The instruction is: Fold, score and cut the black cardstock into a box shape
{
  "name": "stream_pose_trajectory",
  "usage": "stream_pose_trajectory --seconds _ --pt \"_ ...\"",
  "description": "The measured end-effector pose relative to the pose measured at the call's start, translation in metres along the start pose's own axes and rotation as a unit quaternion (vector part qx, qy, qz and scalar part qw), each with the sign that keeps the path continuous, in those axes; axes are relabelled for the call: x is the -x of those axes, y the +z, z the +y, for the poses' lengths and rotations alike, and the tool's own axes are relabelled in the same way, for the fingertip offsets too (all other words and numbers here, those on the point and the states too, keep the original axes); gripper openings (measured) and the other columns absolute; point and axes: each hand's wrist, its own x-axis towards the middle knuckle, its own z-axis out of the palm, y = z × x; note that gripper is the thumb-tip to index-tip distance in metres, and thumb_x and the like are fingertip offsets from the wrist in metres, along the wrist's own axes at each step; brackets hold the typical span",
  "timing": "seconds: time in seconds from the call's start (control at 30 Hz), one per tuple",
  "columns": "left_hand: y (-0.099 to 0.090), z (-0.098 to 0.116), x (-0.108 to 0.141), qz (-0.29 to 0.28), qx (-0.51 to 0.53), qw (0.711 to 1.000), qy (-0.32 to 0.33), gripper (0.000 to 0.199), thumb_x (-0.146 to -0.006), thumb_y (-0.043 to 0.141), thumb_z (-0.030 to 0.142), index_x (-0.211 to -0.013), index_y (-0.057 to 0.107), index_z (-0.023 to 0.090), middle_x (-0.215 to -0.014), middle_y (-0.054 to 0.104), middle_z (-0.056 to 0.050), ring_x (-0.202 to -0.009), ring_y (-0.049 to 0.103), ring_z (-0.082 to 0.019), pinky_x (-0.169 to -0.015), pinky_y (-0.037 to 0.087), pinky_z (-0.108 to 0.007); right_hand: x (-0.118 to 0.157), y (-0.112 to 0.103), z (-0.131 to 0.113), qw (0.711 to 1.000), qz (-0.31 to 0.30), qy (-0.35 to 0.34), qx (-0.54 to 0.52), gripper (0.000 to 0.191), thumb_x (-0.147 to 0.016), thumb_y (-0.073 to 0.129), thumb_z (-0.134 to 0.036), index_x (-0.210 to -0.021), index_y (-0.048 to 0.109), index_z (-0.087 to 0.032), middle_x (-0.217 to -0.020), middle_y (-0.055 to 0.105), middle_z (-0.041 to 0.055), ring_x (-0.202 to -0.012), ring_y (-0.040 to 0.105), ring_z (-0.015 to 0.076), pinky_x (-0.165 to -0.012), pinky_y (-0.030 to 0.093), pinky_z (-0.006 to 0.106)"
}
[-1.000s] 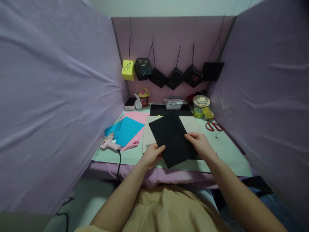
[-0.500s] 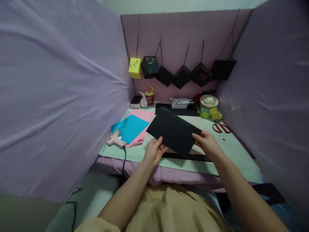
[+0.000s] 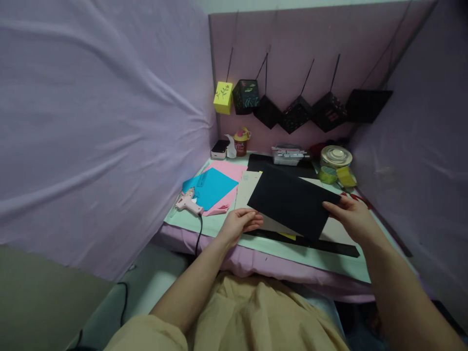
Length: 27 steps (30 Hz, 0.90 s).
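Observation:
A sheet of black paper (image 3: 292, 202) is held tilted over the table. My right hand (image 3: 353, 217) pinches its right edge, thumb on top and fingers behind. Just off the lower left edge of the sheet is my left hand (image 3: 241, 225), its fingers stretched out with nothing seen in them. Beneath the sheet lies a pale board (image 3: 245, 187), partly covered. Along the table's front runs a black strip (image 3: 340, 248), and a bit of yellow (image 3: 287, 236) shows beside it.
Blue paper (image 3: 215, 187) and pink paper (image 3: 232, 170) lie left, beside a glue gun (image 3: 188, 202) with a cord. Red-handled scissors (image 3: 360, 200), tape rolls (image 3: 328, 175) and a round tin (image 3: 336, 156) are right. Decorated boxes (image 3: 246, 97) hang behind; cloth walls (image 3: 109, 122) enclose both sides.
My left hand has let go of the black paper's edge. The right hand has carried the sheet to the right, while the view has turned slightly left.

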Motion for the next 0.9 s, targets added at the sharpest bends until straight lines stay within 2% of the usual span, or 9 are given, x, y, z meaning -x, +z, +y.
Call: stream_pose_trajectory --seconds 0.07,0.13,0.23,0.33,0.4,0.47,0.63,0.77,0.9 --pt "-0.002 -0.001 0.000 0.012 -0.022 0.999 0.029 0.028 -0.077 0.073 0.026 -0.099 0.062 0.013 -0.094 0.070 -0.010 -0.080 0.070 -0.018 -0.073 0.056 -0.028 -0.003 -0.002 0.003 1.000 -0.008 0.011 0.007 0.036 -0.060 0.083 -0.046 -0.080 0.070 -0.019 -0.083 0.073 0.0061 -0.076 0.067 0.0217 -0.071 0.057 0.037" --pt "-0.004 -0.002 0.002 0.084 -0.088 0.985 0.126 0.030 -0.079 0.069 0.025 -0.105 0.057 0.017 -0.103 0.066 -0.009 -0.085 0.068 -0.018 -0.077 0.056 -0.031 -0.011 -0.004 0.006 0.999 -0.034 0.030 0.012 0.037 -0.060 0.083 -0.044 -0.083 0.070 -0.019 -0.085 0.073 0.0067 -0.076 0.067 0.0221 -0.069 0.056 0.036" --pt "0.000 -0.003 0.004 0.173 -0.278 0.892 0.313 0.025 -0.084 0.060 0.022 -0.108 0.055 0.019 -0.117 0.061 -0.011 -0.106 0.062 -0.022 -0.091 0.050 -0.035 -0.034 0.000 0.014 0.996 -0.062 0.044 0.045 0.038 -0.060 0.081 -0.041 -0.090 0.069 -0.019 -0.083 0.073 0.0061 -0.073 0.066 0.0213 -0.065 0.054 0.034" --pt "0.016 -0.009 0.002 0.038 -0.482 0.793 0.370 0.032 -0.086 0.056 0.022 -0.118 0.057 0.019 -0.134 0.054 -0.014 -0.132 0.045 -0.027 -0.110 0.035 -0.043 -0.066 0.008 0.024 0.985 -0.008 -0.009 0.173 0.030 -0.065 0.075 -0.038 -0.086 0.068 -0.017 -0.072 0.070 0.0044 -0.066 0.064 0.0197 -0.062 0.051 0.032" --pt "0.027 -0.016 -0.002 -0.080 -0.574 0.739 0.343 0.046 -0.085 0.061 0.026 -0.130 0.053 0.018 -0.147 0.044 -0.015 -0.142 0.031 -0.029 -0.117 0.022 -0.046 -0.083 0.014 0.033 0.975 0.011 -0.029 0.219 0.028 -0.066 0.074 -0.035 -0.085 0.068 -0.015 -0.069 0.069 0.0045 -0.065 0.063 0.0200 -0.064 0.050 0.033" --pt "0.036 -0.025 -0.009 -0.139 -0.632 0.705 0.291 0.064 -0.082 0.067 0.034 -0.139 0.046 0.015 -0.153 0.035 -0.017 -0.145 0.023 -0.031 -0.119 0.014 -0.049 -0.091 0.018 0.040 0.967 0.027 -0.041 0.248 0.030 -0.066 0.073 -0.032 -0.088 0.068 -0.012 -0.071 0.069 0.0063 -0.069 0.063 0.0217 -0.071 0.049 0.036" --pt "0.036 -0.036 -0.019 -0.137 -0.660 0.701 0.232 0.078 -0.080 0.067 0.049 -0.143 0.042 0.010 -0.153 0.032 -0.021 -0.145 0.023 -0.034 -0.118 0.013 -0.049 -0.053 0.029 0.045 0.932 0.061 -0.127 0.335 0.044 -0.080 0.061 -0.026 -0.121 0.060 -0.010 -0.118 0.064 0.0185 -0.111 0.056 0.0303 -0.100 0.038 0.048" --pt "0.034 -0.038 -0.017 -0.127 -0.651 0.705 0.250 0.079 -0.079 0.067 0.051 -0.143 0.042 0.012 -0.153 0.032 -0.021 -0.145 0.023 -0.033 -0.119 0.010 -0.047 0.012 0.052 0.046 0.813 -0.115 -0.319 0.474 0.039 -0.093 0.045 -0.030 -0.126 0.059 -0.014 -0.128 0.061 0.0148 -0.120 0.052 0.0288 -0.105 0.037 0.046" --pt "0.039 -0.045 -0.017 -0.125 -0.640 0.709 0.267 0.082 -0.077 0.069 0.050 -0.144 0.041 0.011 -0.154 0.031 -0.021 -0.146 0.021 -0.032 -0.119 0.009 -0.046 0.049 0.075 0.054 0.776 -0.140 -0.335 0.516 0.041 -0.095 0.043 -0.028 -0.132 0.055 -0.014 -0.136 0.057 0.0133 -0.125 0.049 0.0284 -0.108 0.036 0.048"
